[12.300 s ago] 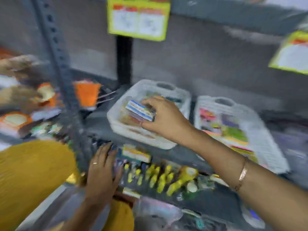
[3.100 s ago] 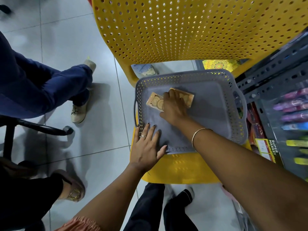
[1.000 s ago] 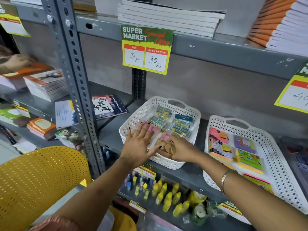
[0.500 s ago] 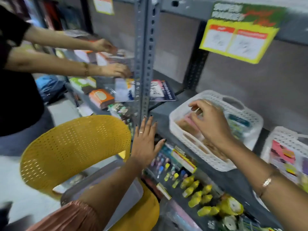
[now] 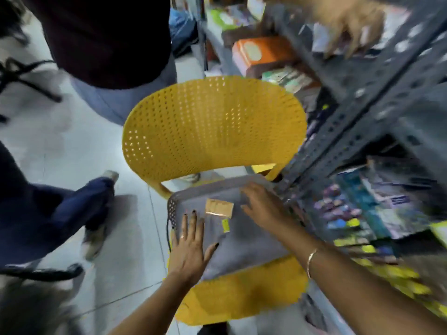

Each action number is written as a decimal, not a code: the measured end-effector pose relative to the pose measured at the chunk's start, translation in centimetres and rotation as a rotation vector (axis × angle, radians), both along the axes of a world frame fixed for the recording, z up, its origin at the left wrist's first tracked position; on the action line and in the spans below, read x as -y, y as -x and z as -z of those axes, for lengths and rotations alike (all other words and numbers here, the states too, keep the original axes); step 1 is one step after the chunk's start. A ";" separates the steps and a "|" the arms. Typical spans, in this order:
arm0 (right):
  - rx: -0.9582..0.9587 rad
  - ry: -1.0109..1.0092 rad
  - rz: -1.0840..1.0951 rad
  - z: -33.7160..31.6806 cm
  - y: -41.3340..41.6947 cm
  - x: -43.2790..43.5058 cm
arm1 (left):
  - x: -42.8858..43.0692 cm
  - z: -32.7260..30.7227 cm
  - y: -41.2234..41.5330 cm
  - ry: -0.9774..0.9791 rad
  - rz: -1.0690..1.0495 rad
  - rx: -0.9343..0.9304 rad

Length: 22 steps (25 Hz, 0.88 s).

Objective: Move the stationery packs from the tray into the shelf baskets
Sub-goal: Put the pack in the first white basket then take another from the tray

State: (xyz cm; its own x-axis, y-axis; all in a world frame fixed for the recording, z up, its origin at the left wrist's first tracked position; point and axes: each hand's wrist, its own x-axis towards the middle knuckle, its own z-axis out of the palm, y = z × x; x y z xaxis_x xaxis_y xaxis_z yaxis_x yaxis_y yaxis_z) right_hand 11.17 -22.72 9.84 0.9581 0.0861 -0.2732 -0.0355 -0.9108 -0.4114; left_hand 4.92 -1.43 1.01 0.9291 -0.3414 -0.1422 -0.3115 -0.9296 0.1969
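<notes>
Stationery pack (image 5: pixel 219 208), tan and flat, lies in the grey tray (image 5: pixel 244 247) on the yellow chair (image 5: pixel 212 126). Right hand (image 5: pixel 263 207) hovers just beside the pack, fingers spread, holding nothing. Left hand (image 5: pixel 191 247) rests flat and open on the tray's near-left corner. Blurred grey shelving (image 5: pixel 362 112) stands right.

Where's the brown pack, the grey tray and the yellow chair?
brown pack (image 5: pixel 219 207), head view, middle of its face.
grey tray (image 5: pixel 246 240), head view, bare floor.
yellow chair (image 5: pixel 212 126), head view, middle of backrest.
</notes>
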 end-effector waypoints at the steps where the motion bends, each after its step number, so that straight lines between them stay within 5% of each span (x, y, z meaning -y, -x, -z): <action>1: -0.062 -0.002 -0.011 3.3 -0.5 -0.7 | -1.2 2.1 0.7 -0.030 0.000 -0.014; 7: -0.120 0.119 0.031 14.5 -1.8 -4.4 | -4.0 7.0 2.1 -0.078 0.060 -0.064; 15: -0.097 0.256 0.040 16.8 -2.4 -6.5 | -4.1 7.9 2.6 -0.022 0.036 -0.012; 22: -0.038 0.144 0.126 15.5 -1.7 -5.2 | -4.2 8.3 2.7 -0.024 0.051 0.001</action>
